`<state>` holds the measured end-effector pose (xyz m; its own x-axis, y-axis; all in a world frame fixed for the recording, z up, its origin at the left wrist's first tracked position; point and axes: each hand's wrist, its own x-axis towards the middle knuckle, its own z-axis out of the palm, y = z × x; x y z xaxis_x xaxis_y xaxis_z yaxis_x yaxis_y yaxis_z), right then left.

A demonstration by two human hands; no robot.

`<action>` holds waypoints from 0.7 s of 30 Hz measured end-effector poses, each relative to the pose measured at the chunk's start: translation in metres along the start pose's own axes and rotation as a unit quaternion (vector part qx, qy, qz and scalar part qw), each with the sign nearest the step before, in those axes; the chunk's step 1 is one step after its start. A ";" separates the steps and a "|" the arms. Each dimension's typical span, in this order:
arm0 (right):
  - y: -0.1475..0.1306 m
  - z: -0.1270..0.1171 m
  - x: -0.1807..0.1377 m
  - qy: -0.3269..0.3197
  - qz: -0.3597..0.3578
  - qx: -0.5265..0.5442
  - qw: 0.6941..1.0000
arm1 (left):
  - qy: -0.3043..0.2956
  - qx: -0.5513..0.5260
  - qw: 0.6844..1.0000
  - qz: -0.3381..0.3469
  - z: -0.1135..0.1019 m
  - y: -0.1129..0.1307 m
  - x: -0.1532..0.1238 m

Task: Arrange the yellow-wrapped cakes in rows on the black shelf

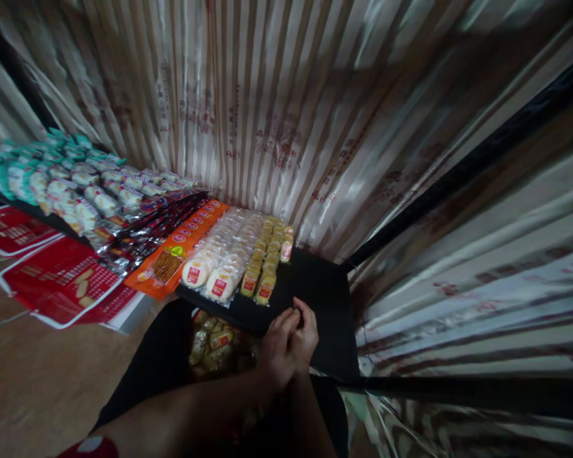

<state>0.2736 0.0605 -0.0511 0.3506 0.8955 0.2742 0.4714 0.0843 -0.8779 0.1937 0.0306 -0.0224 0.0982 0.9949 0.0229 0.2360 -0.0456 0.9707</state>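
At shelf (325, 294) front, left hand (277, 346) and right hand (307, 334) pressing together, curled shut, contents unclear. Rows (229, 254) filling shelf's left; right end lying bare; loose packets (212, 345) waiting below.

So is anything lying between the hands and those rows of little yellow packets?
Nothing visible. The left hand and right hand sit together at the front edge of the black shelf, with only bare shelf between them and the yellow packets.

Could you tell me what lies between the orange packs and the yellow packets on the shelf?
In the head view, rows of white round cakes with red labels lie between the orange packs and yellow packets.
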 end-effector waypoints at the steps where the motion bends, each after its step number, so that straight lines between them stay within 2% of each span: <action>1: 0.000 -0.002 -0.014 0.005 -0.017 -0.005 1.000 | -0.014 0.004 0.999 0.034 -0.011 -0.003 -0.017; 3: 0.003 -0.002 -0.044 -0.009 -0.051 -0.013 0.999 | -0.040 0.008 0.997 0.070 -0.031 -0.010 -0.044; 5: 0.006 0.004 -0.072 -0.058 -0.067 -0.021 0.996 | -0.060 0.017 0.995 0.075 -0.049 -0.021 -0.064; 7: 0.008 0.015 -0.095 -0.137 -0.066 -0.042 0.987 | -0.059 0.044 0.996 0.042 -0.066 -0.036 -0.076; 9: 0.008 0.031 -0.109 -0.212 -0.055 -0.081 0.972 | -0.030 0.107 0.993 -0.031 -0.083 -0.054 -0.080; 12: 0.005 0.057 -0.114 -0.273 -0.049 -0.139 0.951 | 0.004 0.246 0.959 -0.142 -0.106 -0.079 -0.070; 15: 0.001 0.082 -0.104 -0.302 -0.049 -0.165 0.938 | 0.030 0.322 0.922 -0.212 -0.124 -0.097 -0.047; 18: 0.000 0.106 -0.089 -0.333 -0.023 -0.168 0.927 | 0.065 0.335 0.912 -0.226 -0.134 -0.110 -0.020; 21: 0.003 0.127 -0.078 -0.369 -0.020 -0.133 0.920 | 0.082 0.336 0.916 -0.203 -0.134 -0.126 -0.004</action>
<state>0.1453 0.0462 -0.1253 -0.2687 0.9553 -0.1233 0.6882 0.1009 -0.7185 0.0339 0.0447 -0.1125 -0.2636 0.9396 -0.2185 0.7686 0.3414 0.5409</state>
